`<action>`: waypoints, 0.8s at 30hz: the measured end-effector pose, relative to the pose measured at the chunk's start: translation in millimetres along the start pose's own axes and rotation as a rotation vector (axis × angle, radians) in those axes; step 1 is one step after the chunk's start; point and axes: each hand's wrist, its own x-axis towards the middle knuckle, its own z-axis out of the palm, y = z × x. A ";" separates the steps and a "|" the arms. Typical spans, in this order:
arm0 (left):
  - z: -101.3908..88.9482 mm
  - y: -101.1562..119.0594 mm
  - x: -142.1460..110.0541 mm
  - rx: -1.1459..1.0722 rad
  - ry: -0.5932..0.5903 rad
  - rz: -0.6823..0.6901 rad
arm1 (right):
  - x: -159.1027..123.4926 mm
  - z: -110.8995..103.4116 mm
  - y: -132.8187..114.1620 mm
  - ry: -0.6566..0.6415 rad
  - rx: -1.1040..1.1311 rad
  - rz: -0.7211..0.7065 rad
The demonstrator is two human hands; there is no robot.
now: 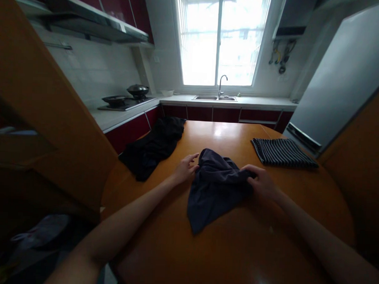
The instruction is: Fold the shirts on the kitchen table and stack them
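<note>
A dark grey-blue piece of cloth [217, 184], perhaps a garment, lies crumpled on the wooden table [229, 247], with one corner pointing towards me. My right hand [261, 181] pinches its right edge between thumb and fingers. At the cloth's left side is my left hand [186, 169], its fingers apart and the tips close to the fabric; whether they touch it I cannot tell. The cloth's exact kind is hidden by its folds.
Black clothing [155, 147] lies loosely on the table's far left. A folded black-and-white striped cloth [284, 152] rests at the right. Beyond stand a sink [206, 98], a stove with pans [138, 90] and a fridge [341, 77].
</note>
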 end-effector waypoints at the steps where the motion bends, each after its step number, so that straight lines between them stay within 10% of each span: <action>1: 1.4 -1.6 2.6 0.008 0.022 -0.010 | 0.7 -1.1 1.2 -0.010 -0.022 0.009; 11: 10.6 -2.7 8.1 0.006 0.090 0.025 | 11.9 -45.6 58.0 0.383 -0.175 0.133; 24: 42.8 15.9 31.4 -0.286 -0.048 -0.063 | 13.3 -44.3 65.6 0.321 -0.073 0.155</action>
